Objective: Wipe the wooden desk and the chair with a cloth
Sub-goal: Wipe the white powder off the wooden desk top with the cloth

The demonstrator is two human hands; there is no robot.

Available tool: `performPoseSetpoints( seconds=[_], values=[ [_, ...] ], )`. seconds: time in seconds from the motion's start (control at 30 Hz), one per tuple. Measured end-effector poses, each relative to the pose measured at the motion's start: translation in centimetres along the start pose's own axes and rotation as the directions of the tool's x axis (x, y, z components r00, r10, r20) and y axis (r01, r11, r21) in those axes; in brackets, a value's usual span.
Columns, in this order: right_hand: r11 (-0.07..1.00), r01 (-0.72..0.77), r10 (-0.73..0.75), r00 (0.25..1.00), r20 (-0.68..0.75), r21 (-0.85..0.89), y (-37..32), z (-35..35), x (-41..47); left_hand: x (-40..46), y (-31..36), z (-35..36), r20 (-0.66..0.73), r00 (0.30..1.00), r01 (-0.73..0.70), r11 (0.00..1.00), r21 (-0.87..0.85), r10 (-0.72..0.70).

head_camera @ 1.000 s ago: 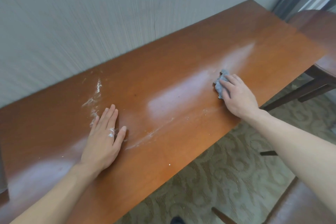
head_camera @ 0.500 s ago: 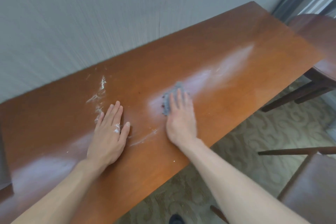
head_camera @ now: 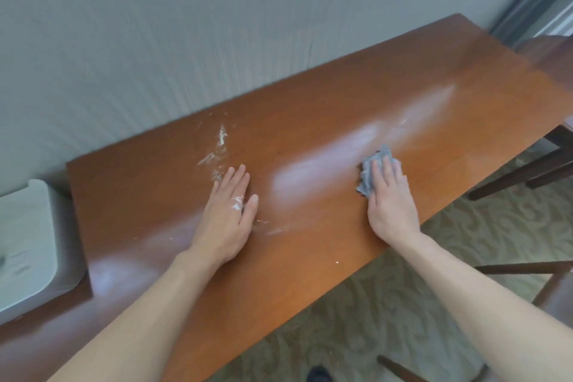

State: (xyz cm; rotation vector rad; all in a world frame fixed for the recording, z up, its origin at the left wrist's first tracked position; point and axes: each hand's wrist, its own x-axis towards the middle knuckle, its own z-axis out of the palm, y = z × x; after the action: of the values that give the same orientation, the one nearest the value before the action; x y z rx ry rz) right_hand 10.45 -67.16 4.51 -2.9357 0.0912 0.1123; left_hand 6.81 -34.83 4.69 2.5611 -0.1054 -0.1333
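The reddish wooden desk runs along a grey wall. My right hand lies flat with straight fingers on a crumpled grey cloth, pressing it onto the desk top right of centre. My left hand rests flat on the wood near the middle, with a white smear on its back. White powdery streaks lie on the desk just beyond its fingers, and a thin streak lies to its right. A dark wooden chair stands at the desk's far right end.
A white box-like object sits at the desk's left end. Patterned carpet lies below the near edge. More dark chair parts show at the lower right, and a dark shoe tip at the bottom.
My right hand slid the cloth left toward the desk's centre, then back to the right. My left hand stayed flat in place. The view shifted, bringing the white object in at the left.
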Motion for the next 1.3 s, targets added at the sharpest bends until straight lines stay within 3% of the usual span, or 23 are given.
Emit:
performPoseSetpoints(
  seconds=[0.07, 0.13, 0.23, 0.37, 0.43, 0.6, 0.77, 0.9, 0.97, 1.07, 1.17, 1.27, 1.3],
  values=[
    [0.999, 0.016, -0.015, 1.0, -0.018, 0.028, -3.9, 0.9, -1.4, -1.5, -1.3, -0.9, -0.053, 0.999, 0.002, 0.992, 0.124, 0.004],
    [0.983, 0.174, -0.175, 0.985, 0.009, 0.056, -10.2, 2.5, -4.9, -3.2, -3.7, -2.1, -0.101, 0.993, 0.086, 0.971, 0.223, -0.064],
    [0.885, 0.459, -0.462, 0.886, 0.03, 0.082, -19.0, 5.4, -11.0, -5.0, -7.4, -3.7, -0.141, 0.976, 0.197, 0.95, 0.243, -0.166],
    [0.783, 0.611, -0.622, 0.775, 0.115, 0.12, -22.7, 6.1, -10.1, -5.3, -8.8, -3.4, -0.115, 0.987, 0.133, 0.966, 0.222, -0.109],
    [0.785, 0.616, -0.618, 0.775, 0.132, 0.063, -21.9, 5.6, -6.0, -5.3, -8.9, -3.0, -0.156, 0.983, 0.134, 0.965, 0.226, -0.1],
    [0.893, 0.45, -0.444, 0.888, 0.12, -0.026, -20.2, 4.1, 5.3, -5.5, -9.4, -2.9, -0.177, 0.979, 0.136, 0.965, 0.224, -0.097],
    [0.928, 0.373, -0.371, 0.923, 0.105, -0.007, -23.2, 4.7, 11.3, -5.4, -9.2, -2.9, -0.192, 0.976, 0.14, 0.971, 0.196, -0.102],
    [0.904, 0.426, -0.428, 0.897, 0.109, 0.041, -27.1, 5.4, 13.7, -5.5, -9.3, -2.8, -0.203, 0.974, 0.141, 0.974, 0.177, -0.104],
    [0.856, 0.509, -0.516, 0.85, 0.105, 0.087, -28.6, 5.4, 12.6, -5.5, -9.2, -2.7, -0.202, 0.974, 0.141, 0.975, 0.169, -0.106],
    [0.719, 0.673, -0.693, 0.713, 0.106, 0.173, -28.7, 5.1, 7.0, -5.4, -9.1, -3.0, -0.212, 0.971, 0.146, 0.98, 0.135, -0.115],
    [0.608, 0.743, -0.79, 0.601, 0.123, 0.279, -26.1, 5.0, -1.0, -5.4, -8.9, -3.3, -0.216, 0.968, 0.147, 0.985, 0.087, -0.125],
    [0.532, 0.819, -0.846, 0.506, 0.165, 0.215, -23.9, 5.2, -3.9, -5.5, -9.0, -3.3, -0.212, 0.969, 0.149, 0.986, 0.08, -0.129],
    [0.531, 0.823, -0.847, 0.509, 0.156, 0.2, -23.7, 5.1, -2.4, -5.5, -9.1, -3.3, -0.21, 0.969, 0.15, 0.985, 0.085, -0.129]
  ],
)
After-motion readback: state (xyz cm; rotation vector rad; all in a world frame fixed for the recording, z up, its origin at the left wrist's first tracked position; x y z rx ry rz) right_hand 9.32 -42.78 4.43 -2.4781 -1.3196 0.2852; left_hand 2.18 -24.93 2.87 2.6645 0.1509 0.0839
